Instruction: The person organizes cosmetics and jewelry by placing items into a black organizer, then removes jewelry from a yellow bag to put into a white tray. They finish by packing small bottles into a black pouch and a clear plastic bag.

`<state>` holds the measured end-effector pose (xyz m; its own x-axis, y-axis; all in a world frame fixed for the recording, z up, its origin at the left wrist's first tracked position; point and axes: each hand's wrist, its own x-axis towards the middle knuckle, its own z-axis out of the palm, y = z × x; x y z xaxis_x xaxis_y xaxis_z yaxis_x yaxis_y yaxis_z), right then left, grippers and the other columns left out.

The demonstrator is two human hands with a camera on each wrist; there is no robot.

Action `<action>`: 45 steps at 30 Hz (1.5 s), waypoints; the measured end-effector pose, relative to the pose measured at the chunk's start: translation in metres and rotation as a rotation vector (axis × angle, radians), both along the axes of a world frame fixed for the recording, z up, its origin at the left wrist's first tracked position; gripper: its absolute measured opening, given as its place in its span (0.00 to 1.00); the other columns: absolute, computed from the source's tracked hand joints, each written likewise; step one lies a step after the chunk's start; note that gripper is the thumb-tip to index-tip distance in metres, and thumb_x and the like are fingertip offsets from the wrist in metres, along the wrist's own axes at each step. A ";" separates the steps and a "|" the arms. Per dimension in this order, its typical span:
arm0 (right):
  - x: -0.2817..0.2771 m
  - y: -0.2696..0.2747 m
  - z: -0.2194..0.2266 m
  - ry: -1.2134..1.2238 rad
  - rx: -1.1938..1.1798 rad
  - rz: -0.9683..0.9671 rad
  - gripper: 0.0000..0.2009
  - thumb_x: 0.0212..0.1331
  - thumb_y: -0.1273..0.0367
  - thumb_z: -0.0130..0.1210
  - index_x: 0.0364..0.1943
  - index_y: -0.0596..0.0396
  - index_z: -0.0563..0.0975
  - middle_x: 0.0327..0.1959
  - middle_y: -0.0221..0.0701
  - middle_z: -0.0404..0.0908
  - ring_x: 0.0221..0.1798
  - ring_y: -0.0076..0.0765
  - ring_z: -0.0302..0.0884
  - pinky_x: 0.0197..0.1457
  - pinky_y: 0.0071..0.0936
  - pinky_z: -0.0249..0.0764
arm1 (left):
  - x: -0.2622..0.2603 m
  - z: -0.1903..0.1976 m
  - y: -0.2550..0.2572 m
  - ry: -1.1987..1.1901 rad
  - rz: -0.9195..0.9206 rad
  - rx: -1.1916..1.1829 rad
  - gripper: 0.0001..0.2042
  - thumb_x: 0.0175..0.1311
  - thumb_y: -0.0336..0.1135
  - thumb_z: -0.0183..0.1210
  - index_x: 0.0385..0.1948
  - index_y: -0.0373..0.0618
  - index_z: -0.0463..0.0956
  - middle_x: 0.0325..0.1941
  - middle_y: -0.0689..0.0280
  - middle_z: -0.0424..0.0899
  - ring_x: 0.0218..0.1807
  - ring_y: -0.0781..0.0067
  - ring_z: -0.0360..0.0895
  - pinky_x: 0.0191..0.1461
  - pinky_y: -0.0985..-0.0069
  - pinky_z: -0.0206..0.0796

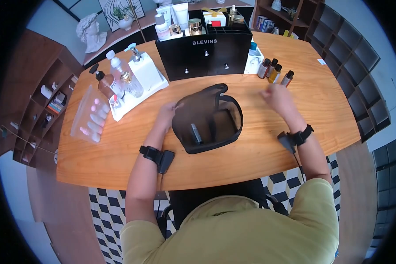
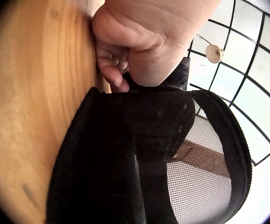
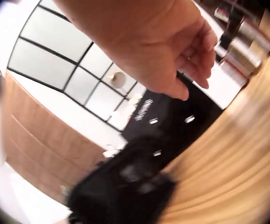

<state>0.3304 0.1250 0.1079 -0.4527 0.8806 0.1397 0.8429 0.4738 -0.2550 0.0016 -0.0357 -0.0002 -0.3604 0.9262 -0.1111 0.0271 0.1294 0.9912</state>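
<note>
A black mesh toiletry bag (image 1: pixel 207 121) stands on the table with its zipped lid folded back. Through its mesh shows a small dark tube (image 1: pixel 196 133). My left hand (image 1: pixel 166 115) grips the bag's left side; up close, the fingers (image 2: pixel 110 70) curl at its dark edge. Over the table to the right of the bag is my right hand (image 1: pixel 279 100), blurred, with loosely bent fingers (image 3: pixel 202 53) and nothing between them. Just beyond it stand several small dark-capped bottles (image 1: pixel 287 78) of brown and amber liquid.
A black drawer organizer (image 1: pixel 204 57) full of cosmetics stands at the back, beside a white box (image 1: pixel 254 61). To the left are a white tray (image 1: pixel 138 99) with pump bottles and a clear case (image 1: pixel 81 116) of pink-capped bottles. The wooden table (image 1: pixel 268 145) has a curved edge.
</note>
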 end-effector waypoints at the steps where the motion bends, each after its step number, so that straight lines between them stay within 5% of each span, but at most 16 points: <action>1: -0.015 -0.024 0.010 0.163 0.003 0.213 0.19 0.55 0.54 0.58 0.22 0.58 0.80 0.24 0.46 0.79 0.30 0.49 0.80 0.35 0.40 0.74 | 0.000 -0.001 0.001 -0.004 -0.002 0.012 0.11 0.68 0.36 0.56 0.35 0.36 0.80 0.31 0.71 0.81 0.31 0.85 0.72 0.34 0.82 0.67; 4: -0.061 -0.092 0.038 0.317 -0.240 0.674 0.18 0.57 0.54 0.57 0.27 0.58 0.79 0.23 0.43 0.78 0.31 0.48 0.79 0.34 0.40 0.73 | -0.002 -0.002 0.001 -0.062 -0.026 0.012 0.12 0.68 0.38 0.56 0.36 0.36 0.80 0.30 0.71 0.81 0.30 0.85 0.72 0.34 0.83 0.67; 6: -0.094 -0.108 0.022 0.145 -0.111 0.855 0.18 0.56 0.55 0.58 0.33 0.58 0.80 0.28 0.41 0.81 0.36 0.47 0.80 0.38 0.39 0.75 | -0.002 -0.001 0.000 -0.057 -0.045 0.011 0.12 0.68 0.38 0.56 0.36 0.36 0.80 0.30 0.71 0.81 0.30 0.86 0.72 0.34 0.83 0.67; 11: -0.145 -0.119 -0.029 -0.180 -0.161 0.756 0.20 0.48 0.55 0.61 0.34 0.60 0.82 0.35 0.41 0.83 0.40 0.44 0.81 0.46 0.37 0.77 | 0.003 0.010 -0.004 -0.040 -0.028 0.007 0.13 0.68 0.38 0.55 0.37 0.35 0.80 0.31 0.70 0.81 0.30 0.86 0.73 0.34 0.83 0.67; 14: -0.140 -0.114 -0.026 -0.119 -0.195 0.774 0.18 0.45 0.55 0.62 0.27 0.59 0.82 0.31 0.42 0.83 0.37 0.45 0.81 0.43 0.38 0.77 | -0.001 0.004 -0.002 0.014 -0.020 0.008 0.13 0.68 0.38 0.55 0.37 0.35 0.79 0.31 0.70 0.81 0.30 0.85 0.73 0.34 0.83 0.67; 18: -0.105 -0.103 0.006 0.398 -0.138 0.692 0.17 0.43 0.56 0.61 0.18 0.59 0.79 0.20 0.42 0.79 0.27 0.47 0.79 0.34 0.38 0.74 | -0.003 0.000 -0.001 -0.004 -0.024 0.035 0.12 0.68 0.37 0.55 0.38 0.35 0.79 0.31 0.70 0.81 0.31 0.85 0.73 0.35 0.84 0.67; 19: -0.094 -0.097 0.015 0.606 -0.180 0.634 0.18 0.43 0.56 0.63 0.19 0.60 0.78 0.18 0.40 0.78 0.23 0.43 0.78 0.29 0.35 0.73 | -0.002 0.000 -0.001 -0.021 -0.019 0.032 0.12 0.69 0.37 0.55 0.38 0.35 0.79 0.31 0.70 0.81 0.31 0.85 0.73 0.36 0.84 0.67; 22: -0.042 -0.066 0.029 0.622 -0.244 0.207 0.20 0.46 0.56 0.63 0.24 0.63 0.76 0.17 0.35 0.77 0.21 0.30 0.76 0.25 0.28 0.71 | 0.000 0.000 -0.001 -0.021 -0.009 0.032 0.12 0.69 0.37 0.55 0.39 0.36 0.79 0.32 0.71 0.81 0.31 0.85 0.73 0.36 0.84 0.67; 30: 0.068 0.052 -0.036 0.180 0.043 -0.304 0.22 0.49 0.54 0.60 0.33 0.64 0.78 0.31 0.48 0.82 0.37 0.51 0.81 0.41 0.40 0.76 | 0.000 -0.002 0.000 -0.077 -0.032 0.043 0.11 0.69 0.37 0.55 0.40 0.37 0.79 0.33 0.71 0.82 0.32 0.85 0.74 0.37 0.83 0.68; 35: 0.073 0.057 -0.056 0.126 0.067 -0.364 0.26 0.52 0.48 0.58 0.33 0.63 0.79 0.33 0.50 0.82 0.38 0.53 0.81 0.42 0.41 0.76 | -0.007 -0.004 0.001 -0.171 0.030 0.068 0.13 0.68 0.39 0.55 0.43 0.37 0.78 0.38 0.68 0.83 0.38 0.82 0.77 0.45 0.81 0.69; 39: 0.041 0.010 -0.019 0.079 -0.025 -0.324 0.30 0.55 0.41 0.52 0.29 0.60 0.80 0.33 0.48 0.82 0.38 0.53 0.81 0.40 0.38 0.76 | 0.011 0.034 -0.005 -0.380 0.150 0.350 0.19 0.68 0.43 0.54 0.53 0.37 0.72 0.51 0.61 0.78 0.52 0.71 0.75 0.56 0.74 0.67; 41: 0.022 -0.011 -0.009 0.140 -0.132 -0.213 0.32 0.56 0.39 0.49 0.30 0.60 0.81 0.33 0.48 0.82 0.37 0.52 0.81 0.39 0.36 0.76 | 0.012 0.042 -0.009 -0.415 0.085 0.455 0.25 0.68 0.49 0.52 0.57 0.37 0.68 0.60 0.54 0.73 0.61 0.60 0.70 0.65 0.64 0.61; 45: -0.006 -0.021 -0.012 0.478 -0.412 0.061 0.37 0.57 0.35 0.43 0.39 0.60 0.81 0.32 0.47 0.82 0.37 0.46 0.82 0.40 0.33 0.75 | 0.021 0.055 -0.024 -0.586 -0.450 0.582 0.34 0.66 0.63 0.43 0.58 0.38 0.70 0.66 0.50 0.66 0.68 0.51 0.61 0.73 0.62 0.47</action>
